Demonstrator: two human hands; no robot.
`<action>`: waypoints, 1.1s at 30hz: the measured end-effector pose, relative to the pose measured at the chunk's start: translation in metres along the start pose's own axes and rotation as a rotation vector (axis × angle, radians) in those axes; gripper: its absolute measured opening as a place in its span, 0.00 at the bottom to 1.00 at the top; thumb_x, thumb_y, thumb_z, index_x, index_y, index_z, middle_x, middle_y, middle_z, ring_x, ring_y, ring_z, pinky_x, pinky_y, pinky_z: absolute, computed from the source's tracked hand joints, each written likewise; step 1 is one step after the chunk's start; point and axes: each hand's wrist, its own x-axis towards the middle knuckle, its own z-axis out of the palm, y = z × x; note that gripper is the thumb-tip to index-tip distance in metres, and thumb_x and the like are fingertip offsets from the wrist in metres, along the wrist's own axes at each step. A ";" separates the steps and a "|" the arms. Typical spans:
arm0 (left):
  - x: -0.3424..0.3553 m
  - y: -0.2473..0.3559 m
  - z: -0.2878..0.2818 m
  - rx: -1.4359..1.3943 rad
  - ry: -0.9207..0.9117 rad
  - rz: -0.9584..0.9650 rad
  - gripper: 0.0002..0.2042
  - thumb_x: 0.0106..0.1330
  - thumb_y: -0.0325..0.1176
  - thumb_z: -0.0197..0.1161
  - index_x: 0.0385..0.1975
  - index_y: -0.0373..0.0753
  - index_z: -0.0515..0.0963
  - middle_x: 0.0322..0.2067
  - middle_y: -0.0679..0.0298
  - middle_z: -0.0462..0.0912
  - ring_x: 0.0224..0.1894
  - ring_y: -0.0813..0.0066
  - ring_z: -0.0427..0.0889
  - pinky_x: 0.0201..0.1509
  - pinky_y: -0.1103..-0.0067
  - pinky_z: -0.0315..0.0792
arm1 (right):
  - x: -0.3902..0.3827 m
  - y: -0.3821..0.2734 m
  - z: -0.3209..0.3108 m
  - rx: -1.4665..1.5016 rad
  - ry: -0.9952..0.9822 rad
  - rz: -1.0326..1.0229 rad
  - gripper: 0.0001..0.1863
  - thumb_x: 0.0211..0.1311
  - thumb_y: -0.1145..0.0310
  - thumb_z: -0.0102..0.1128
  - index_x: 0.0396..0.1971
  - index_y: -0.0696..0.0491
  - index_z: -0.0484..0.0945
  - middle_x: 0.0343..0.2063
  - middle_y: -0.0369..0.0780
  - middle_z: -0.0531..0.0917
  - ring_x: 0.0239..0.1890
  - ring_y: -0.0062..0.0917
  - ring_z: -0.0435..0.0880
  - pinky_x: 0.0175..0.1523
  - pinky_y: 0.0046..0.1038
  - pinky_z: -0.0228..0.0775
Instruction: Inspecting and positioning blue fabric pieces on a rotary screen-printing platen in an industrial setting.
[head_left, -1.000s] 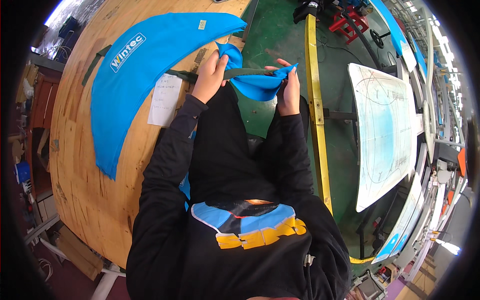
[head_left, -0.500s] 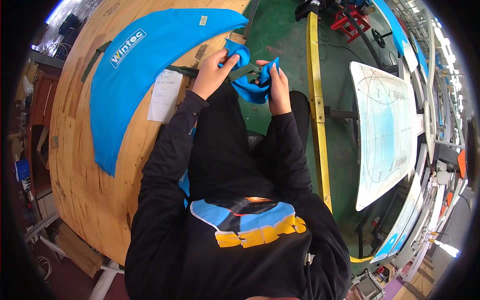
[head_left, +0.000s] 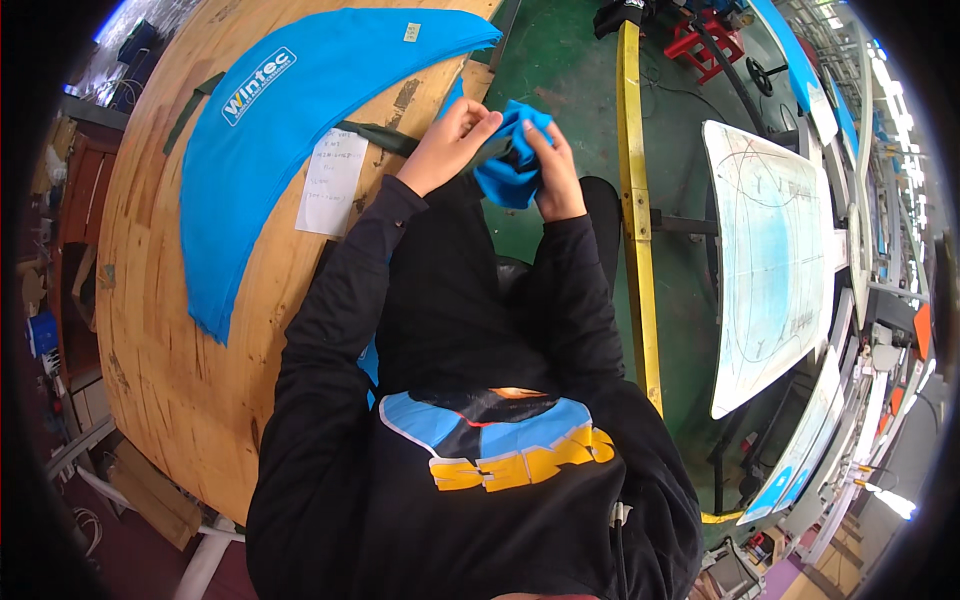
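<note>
My left hand (head_left: 450, 145) is closed on a bunched blue cloth (head_left: 508, 185) and dark green strip, with thumb and fingers pinched together at the cloth's left side. My right hand (head_left: 553, 172) grips the right side of that cloth, fingers curled into its folds. The green strip (head_left: 380, 135) runs leftward from my hands over a white handwritten paper (head_left: 328, 185) at the table edge. A large curved blue fabric piece (head_left: 230, 200) with a printed white label lies on the wooden table (head_left: 140, 380), left of my hands. What my fingertips touch inside the folds is hidden.
A yellow metal rail (head_left: 637, 290) runs along my right side above the green floor (head_left: 675, 140). Beyond it are a large white marked board (head_left: 770, 270) on a metal frame, further angled panels (head_left: 795, 450), and a red plastic stool (head_left: 705, 45) at the back.
My hands have drawn closer together, the right one moving leftward, and the cloth that was stretched between them is now bunched up with the green strip.
</note>
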 end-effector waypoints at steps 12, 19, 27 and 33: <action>-0.006 0.010 0.000 0.377 -0.203 0.095 0.11 0.66 0.37 0.60 0.37 0.35 0.75 0.21 0.59 0.80 0.22 0.69 0.76 0.30 0.75 0.68 | 0.002 -0.017 -0.042 0.298 -0.052 0.002 0.18 0.67 0.54 0.51 0.48 0.51 0.71 0.48 0.39 0.78 0.53 0.28 0.72 0.61 0.39 0.57; -0.004 0.030 -0.010 0.365 -0.350 -0.070 0.10 0.70 0.34 0.54 0.37 0.33 0.74 0.20 0.63 0.78 0.25 0.75 0.76 0.35 0.79 0.70 | -0.010 -0.077 -0.105 0.529 0.009 -0.480 0.17 0.70 0.52 0.48 0.30 0.51 0.69 0.34 0.36 0.76 0.40 0.23 0.76 0.53 0.32 0.65; -0.008 0.033 -0.005 0.214 -0.218 -0.135 0.11 0.69 0.34 0.55 0.42 0.31 0.75 0.22 0.64 0.77 0.22 0.84 0.72 0.27 0.83 0.67 | -0.077 -0.026 -0.057 0.052 0.107 -0.022 0.16 0.70 0.54 0.50 0.33 0.53 0.74 0.28 0.35 0.76 0.29 0.17 0.72 0.37 0.23 0.67; -0.015 0.067 0.007 0.724 -0.466 0.060 0.15 0.68 0.42 0.55 0.36 0.35 0.79 0.27 0.55 0.79 0.29 0.64 0.82 0.32 0.71 0.71 | -0.043 0.041 -0.007 0.551 -0.377 0.334 0.37 0.67 0.35 0.36 0.48 0.57 0.73 0.42 0.36 0.77 0.42 0.20 0.72 0.43 0.23 0.64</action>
